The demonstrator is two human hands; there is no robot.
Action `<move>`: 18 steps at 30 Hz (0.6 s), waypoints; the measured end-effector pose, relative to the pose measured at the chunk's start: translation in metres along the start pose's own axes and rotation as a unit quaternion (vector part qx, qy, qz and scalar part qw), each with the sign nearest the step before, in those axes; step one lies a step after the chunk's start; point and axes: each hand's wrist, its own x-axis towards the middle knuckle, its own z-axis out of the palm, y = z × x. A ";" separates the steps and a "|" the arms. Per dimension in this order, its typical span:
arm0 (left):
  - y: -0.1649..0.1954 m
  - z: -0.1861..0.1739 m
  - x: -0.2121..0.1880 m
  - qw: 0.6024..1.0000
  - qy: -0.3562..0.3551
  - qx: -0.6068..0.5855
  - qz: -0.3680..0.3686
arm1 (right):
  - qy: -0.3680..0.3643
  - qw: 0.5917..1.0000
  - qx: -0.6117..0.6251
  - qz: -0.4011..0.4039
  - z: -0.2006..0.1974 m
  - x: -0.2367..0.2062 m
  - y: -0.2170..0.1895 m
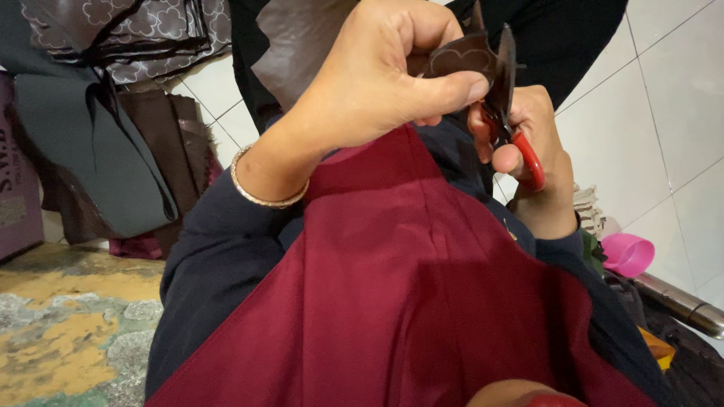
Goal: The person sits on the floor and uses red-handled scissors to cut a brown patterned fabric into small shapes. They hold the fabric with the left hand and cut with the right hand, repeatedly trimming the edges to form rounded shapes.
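Our left hand (377, 75) pinches a small dark brown leather piece (460, 56) between thumb and fingers. Just right of it, our right hand (539, 162) is closed around red-handled scissors (513, 113), long axis near upright, blades pointing up into the piece.

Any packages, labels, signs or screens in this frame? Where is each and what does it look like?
Box: far left edge, on the floor beside the stacked dark sheets; purple, boxy, pale lettering on its side, mostly cut off by the frame.
Nothing else of that kind shows: no screens, signs or loose labels.
The hands hold none: left hand pinches a brown piece, right hand works red-handled scissors.
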 end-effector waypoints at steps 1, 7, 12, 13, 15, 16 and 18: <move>0.000 -0.001 0.000 1.000 -0.008 -0.003 -0.001 | -0.002 1.000 -0.006 -0.004 -0.001 0.000 0.001; 0.001 -0.010 0.000 0.999 -0.035 0.015 -0.014 | -0.019 1.000 -0.023 -0.010 -0.002 0.000 -0.002; -0.007 0.004 0.000 0.998 0.031 0.002 0.061 | 0.014 1.000 -0.013 -0.021 0.008 0.001 -0.009; -0.008 0.005 0.000 0.997 0.032 -0.002 0.064 | 0.011 1.000 -0.014 -0.022 0.009 0.002 -0.010; -0.009 0.005 0.000 0.997 0.035 -0.008 0.071 | 0.004 1.000 -0.015 -0.025 0.008 0.003 -0.013; -0.009 0.004 -0.001 0.998 0.032 0.012 0.059 | -0.004 1.000 -0.018 -0.025 0.006 0.003 -0.014; -0.006 -0.001 -0.002 0.998 0.026 0.051 0.034 | -0.020 0.999 -0.025 -0.026 0.001 0.003 -0.016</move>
